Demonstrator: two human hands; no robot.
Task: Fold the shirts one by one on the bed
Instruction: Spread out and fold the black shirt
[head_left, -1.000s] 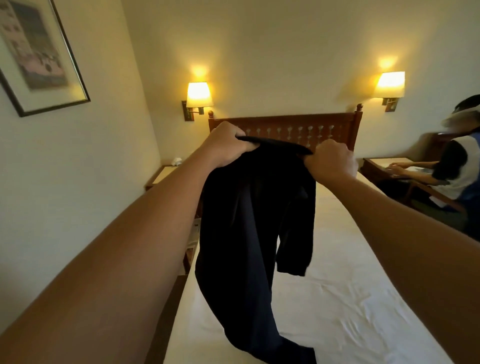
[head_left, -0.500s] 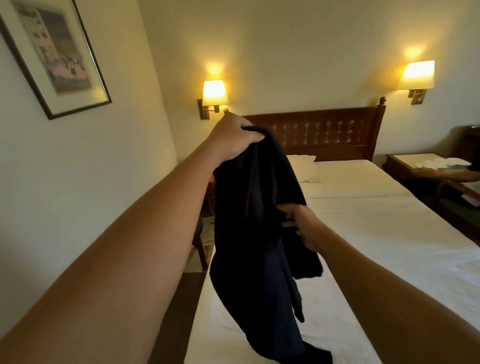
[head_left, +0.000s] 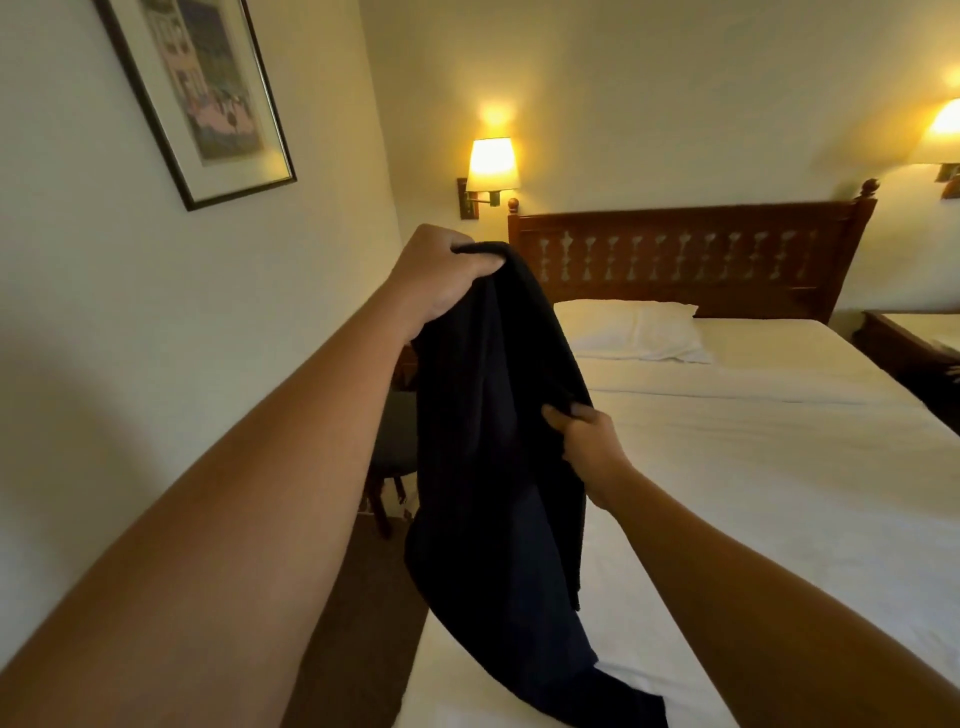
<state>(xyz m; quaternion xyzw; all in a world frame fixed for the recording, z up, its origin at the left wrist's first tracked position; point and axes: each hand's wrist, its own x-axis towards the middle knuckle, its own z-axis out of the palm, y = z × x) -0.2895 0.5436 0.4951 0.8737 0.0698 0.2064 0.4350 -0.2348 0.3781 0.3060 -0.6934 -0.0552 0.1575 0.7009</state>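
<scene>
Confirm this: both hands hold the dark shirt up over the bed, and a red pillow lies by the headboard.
Wrong on the colour. The head view shows a white pillow by the headboard; both the left hand and right hand do hold the dark shirt over the bed.

Dim, warm room. Lit wall lamp (head_left: 491, 165) above headboard (head_left: 685, 254) glares on wall; below it, floor in shadow. Edges bend, wide-angle. Focus soft.

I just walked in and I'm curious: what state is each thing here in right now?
Dark shirt: unfolded, hanging in the air, lower end trailing on the bed.
Left hand: grips the shirt's top.
Right hand: pinches the shirt midway down.
Bed: made, white sheet.
Pillow: lying flat by the headboard.
Wall lamp: lit.
</scene>
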